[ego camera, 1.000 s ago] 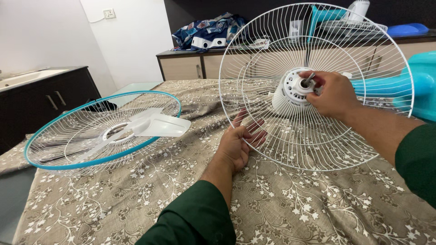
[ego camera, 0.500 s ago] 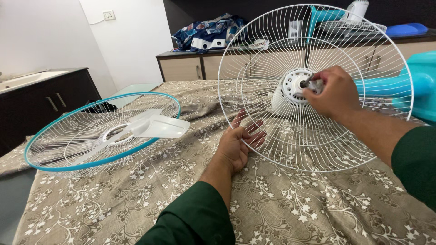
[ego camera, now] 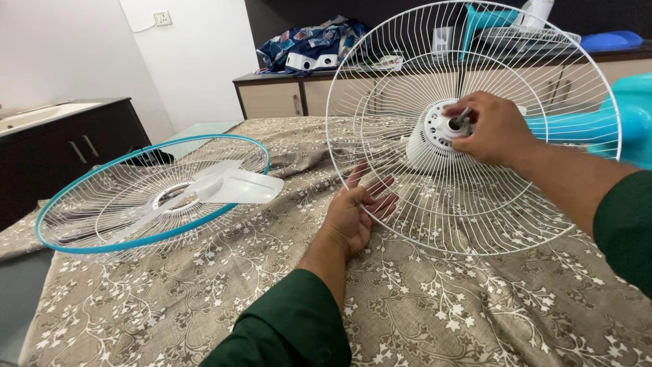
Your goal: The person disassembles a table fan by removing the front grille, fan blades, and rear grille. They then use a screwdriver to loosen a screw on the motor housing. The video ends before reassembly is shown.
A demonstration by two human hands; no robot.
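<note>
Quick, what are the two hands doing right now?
Left hand: open, fingers behind the rim of the white wire guard.
Right hand: closed around the metal shaft at the guard's hub.

Turquoise fan body [ego camera: 628,115] cut off at right edge; left hand [ego camera: 353,214] fingertips behind white wire guard [ego camera: 421,204] (partly screened).
</note>
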